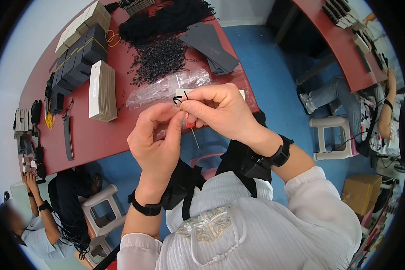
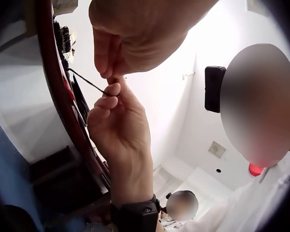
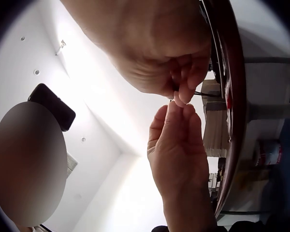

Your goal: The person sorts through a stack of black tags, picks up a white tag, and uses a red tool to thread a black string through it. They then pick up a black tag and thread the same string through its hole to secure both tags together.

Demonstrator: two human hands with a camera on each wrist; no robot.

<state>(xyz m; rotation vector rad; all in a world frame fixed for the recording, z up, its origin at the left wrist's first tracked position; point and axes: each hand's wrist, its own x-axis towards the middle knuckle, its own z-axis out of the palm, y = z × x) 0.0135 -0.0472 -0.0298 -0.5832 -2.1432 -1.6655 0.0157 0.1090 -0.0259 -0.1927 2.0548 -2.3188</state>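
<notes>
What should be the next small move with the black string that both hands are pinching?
Probably draw the black string gently tight. The left hand and the right hand pinch it together above the table's edge, a small loop stands above the fingertips, and a thin pin hangs below them.

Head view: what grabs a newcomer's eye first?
The two hands meeting mid-frame above the table edge: the left hand and right hand both pinch a thin black string. Behind them, on the red table, lie a heap of black cords and a white card stack.
</notes>
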